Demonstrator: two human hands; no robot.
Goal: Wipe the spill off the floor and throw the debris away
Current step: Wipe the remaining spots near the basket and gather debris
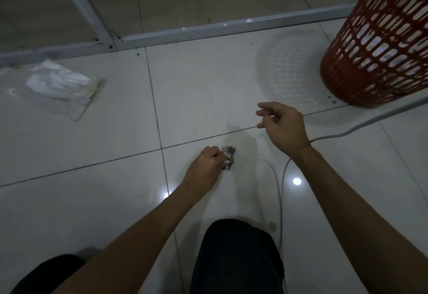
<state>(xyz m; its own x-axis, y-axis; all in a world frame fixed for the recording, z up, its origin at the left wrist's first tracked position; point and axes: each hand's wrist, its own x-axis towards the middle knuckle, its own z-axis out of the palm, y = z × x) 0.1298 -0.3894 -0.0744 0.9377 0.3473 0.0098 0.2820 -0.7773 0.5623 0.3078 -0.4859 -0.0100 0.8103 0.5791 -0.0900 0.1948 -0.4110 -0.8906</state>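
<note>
Head view: left hand (208, 166) fingers clamp a dirty wad (228, 157) on the floor (92, 201); right hand (281, 126) fingers apart.

Glossy pale floor tiles (92, 201) with dark grout lines reflect small ceiling lights. A grey metal frame (208, 30) runs along the floor at the back. The room is dim.

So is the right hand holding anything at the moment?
No, the right hand hangs bare above the floor with loosely curled fingers, while the left hand grips the dirty wad.
</note>
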